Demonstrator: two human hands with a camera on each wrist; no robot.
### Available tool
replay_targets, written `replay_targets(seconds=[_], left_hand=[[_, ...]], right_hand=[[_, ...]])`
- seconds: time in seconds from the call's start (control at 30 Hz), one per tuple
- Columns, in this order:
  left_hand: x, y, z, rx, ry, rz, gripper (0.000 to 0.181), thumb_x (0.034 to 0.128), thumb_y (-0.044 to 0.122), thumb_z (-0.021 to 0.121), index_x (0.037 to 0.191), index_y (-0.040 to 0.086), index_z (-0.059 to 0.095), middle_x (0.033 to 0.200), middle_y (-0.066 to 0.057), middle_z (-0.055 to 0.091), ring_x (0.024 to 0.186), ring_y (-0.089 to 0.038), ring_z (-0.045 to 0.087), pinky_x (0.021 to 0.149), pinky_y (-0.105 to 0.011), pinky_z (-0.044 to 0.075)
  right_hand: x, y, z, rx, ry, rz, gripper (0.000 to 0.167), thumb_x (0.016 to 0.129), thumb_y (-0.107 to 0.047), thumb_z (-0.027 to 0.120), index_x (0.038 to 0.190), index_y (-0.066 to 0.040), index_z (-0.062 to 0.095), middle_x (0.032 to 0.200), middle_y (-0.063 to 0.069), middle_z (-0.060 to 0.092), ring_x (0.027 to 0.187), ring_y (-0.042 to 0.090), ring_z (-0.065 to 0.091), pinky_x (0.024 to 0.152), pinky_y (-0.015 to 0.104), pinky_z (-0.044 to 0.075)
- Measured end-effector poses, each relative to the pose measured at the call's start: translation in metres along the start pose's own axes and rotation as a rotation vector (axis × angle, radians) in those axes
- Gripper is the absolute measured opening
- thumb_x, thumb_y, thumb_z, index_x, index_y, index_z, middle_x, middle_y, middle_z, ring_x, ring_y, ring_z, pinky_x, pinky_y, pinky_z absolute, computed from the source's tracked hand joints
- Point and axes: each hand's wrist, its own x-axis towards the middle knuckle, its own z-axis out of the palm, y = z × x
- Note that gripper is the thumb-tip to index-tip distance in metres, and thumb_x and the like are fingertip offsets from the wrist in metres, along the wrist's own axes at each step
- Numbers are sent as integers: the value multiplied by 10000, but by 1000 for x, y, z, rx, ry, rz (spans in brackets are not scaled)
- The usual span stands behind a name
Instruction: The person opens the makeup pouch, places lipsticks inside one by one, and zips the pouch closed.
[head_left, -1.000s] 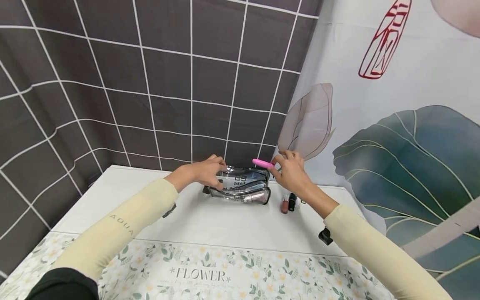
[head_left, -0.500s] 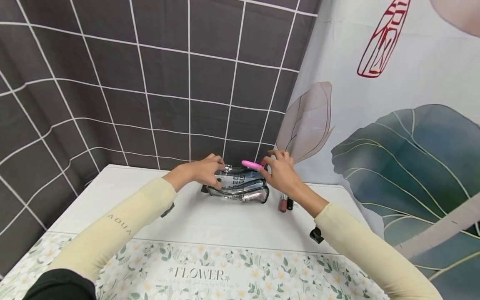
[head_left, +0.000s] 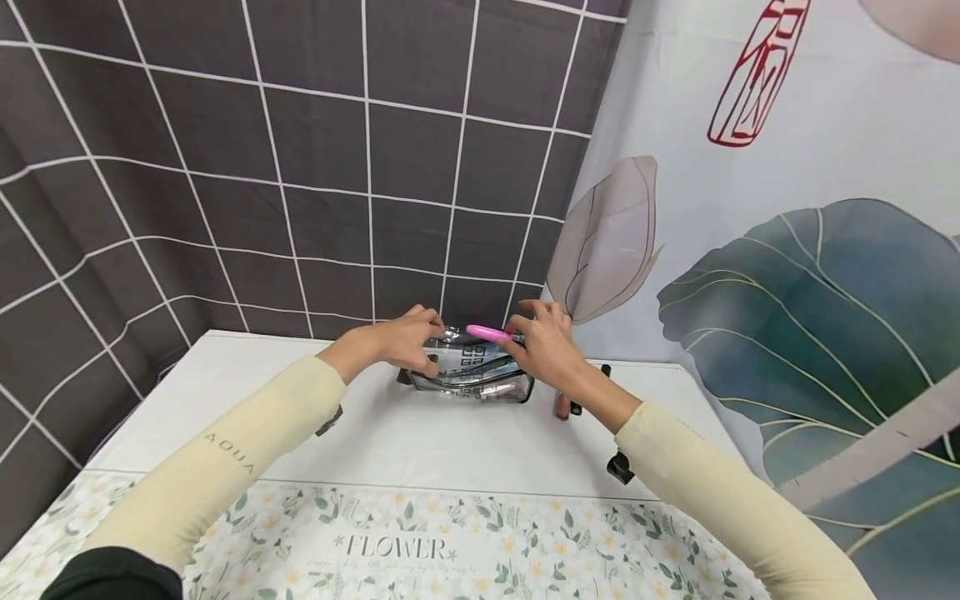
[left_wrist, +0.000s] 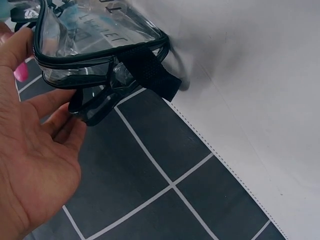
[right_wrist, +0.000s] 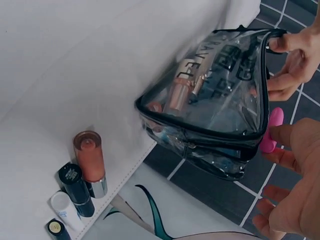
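Nearest us, a floral mat (head_left: 405, 579) bearing the word FLOWER covers the front, and two pale yellow sleeves (head_left: 225, 450) reach over it, the left one lettered AQUA. Beyond the mat we see a white tabletop (head_left: 375, 442). On its right side, partly hidden from the head view by the right arm, a brownish tube (right_wrist: 90, 159), a black tube (right_wrist: 76, 187), a white tube (right_wrist: 65, 210) and another dark tube (right_wrist: 57, 229) form a row. Farther back sits the clear, black-edged bag (head_left: 476, 369), with cosmetics inside. Our left hand (head_left: 397, 340) pinches the bag's left end, thumb and fingers on its rim. Our right hand (head_left: 547, 343) pinches a pink item (head_left: 486, 332) between thumb and forefinger at the bag's far upper edge; we cannot tell whether the item touches it. Behind everything hang a dark grid-patterned cloth (head_left: 300, 125) and, to the right, a pale leaf-printed cloth (head_left: 825, 292).
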Motion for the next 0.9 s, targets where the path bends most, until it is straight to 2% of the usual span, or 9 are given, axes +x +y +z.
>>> replay_targets(seconds=[0.37,0.63,0.9], left_hand=[[4,0,2,11,-4,-8,872,883,330,761,1628,-66,542,1683,-181,513,1555,-348,418,1331,-519,435],[3,-3,0,16,8,-3,879,866,328,754,1623,-67,548,1678,-188,516,1548,-354,423,1320,-528,442],[0,2,-1,-6,-8,-16,864,866,311,762,1615,-69,557,1686,-186,510,1566,-355,414,1329,-529,436]], right_hand=[[-4,3,7,24,-14,-6,269,1065,-283,770,1245,-92,827,1652,279,557,1471,523,467,1129,690,412],[0,-2,8,17,-6,-48,265,1066,-298,777,1233,-100,835,1644,281,568,1455,525,479,1157,721,393],[3,-13,14,11,-55,-30,253,1070,-344,774,1194,-132,836,1669,243,557,1492,502,467,1206,726,390]])
